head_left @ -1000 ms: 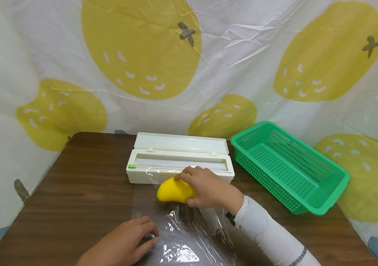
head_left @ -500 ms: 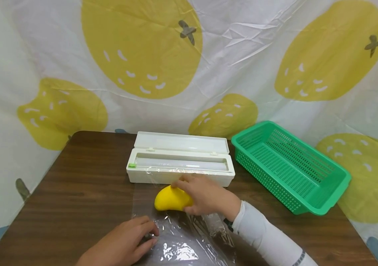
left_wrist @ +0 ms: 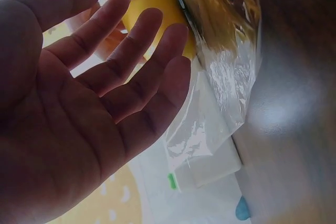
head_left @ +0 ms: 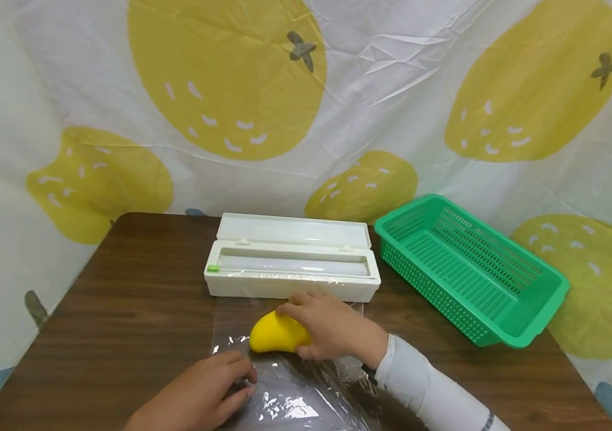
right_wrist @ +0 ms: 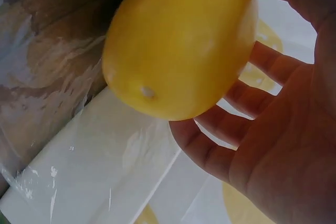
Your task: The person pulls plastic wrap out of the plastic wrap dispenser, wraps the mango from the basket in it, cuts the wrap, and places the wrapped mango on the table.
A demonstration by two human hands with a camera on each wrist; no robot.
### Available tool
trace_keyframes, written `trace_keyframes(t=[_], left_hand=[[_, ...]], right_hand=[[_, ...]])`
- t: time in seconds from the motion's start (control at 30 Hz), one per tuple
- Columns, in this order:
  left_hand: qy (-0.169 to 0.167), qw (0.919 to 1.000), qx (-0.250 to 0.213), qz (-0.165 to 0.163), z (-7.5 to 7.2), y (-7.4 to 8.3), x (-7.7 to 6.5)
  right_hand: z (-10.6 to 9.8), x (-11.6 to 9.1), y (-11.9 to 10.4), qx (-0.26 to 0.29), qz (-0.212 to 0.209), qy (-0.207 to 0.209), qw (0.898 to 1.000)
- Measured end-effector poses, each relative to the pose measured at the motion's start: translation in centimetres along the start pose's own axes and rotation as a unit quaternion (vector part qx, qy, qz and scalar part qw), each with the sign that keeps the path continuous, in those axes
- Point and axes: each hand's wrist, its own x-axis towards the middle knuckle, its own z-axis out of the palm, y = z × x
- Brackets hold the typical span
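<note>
My right hand point(head_left: 332, 329) grips a smooth yellow mango point(head_left: 275, 333) from its right side, fingers curled over the far side and thumb at the near side. In the right wrist view the mango point(right_wrist: 178, 45) shows a small pale spot on its end. Under it, a sheet of clear plastic wrap point(head_left: 289, 404) runs over the table from a white wrap dispenser point(head_left: 230, 287). At the left edge of the sheet, my left hand point(head_left: 203, 386) rests with fingers loosely bent. The left wrist view shows that hand's palm point(left_wrist: 63, 124) with nothing in it.
The dispenser's lid point(head_left: 292, 230) stands open at the back, and a green slider point(head_left: 213, 269) sits at its left end. A green perforated basket point(head_left: 467, 275) lies at the right rear of the brown table point(head_left: 139, 287). A lemon-print cloth point(head_left: 381, 78) hangs behind.
My right hand has brought the mango nearer to me and lower over the plastic wrap, away from the dispenser. The left hand has stayed in place.
</note>
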Motion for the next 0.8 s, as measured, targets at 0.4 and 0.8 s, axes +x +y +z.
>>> trace_keyframes(t=[0.4, 0.8], left_hand=[[0.097, 0.9922, 0.056, 0.054, 0.4, 0.3, 0.4], [0.233, 0.9552, 0.146, 0.109, -0.8, 0.3, 4.3]], right_hand=[[0.9, -0.4, -0.1, -0.015, 0.016, 0.012, 1.0], [1.2, -0.9, -0.1, 0.012, 0.022, 0.063, 0.998]])
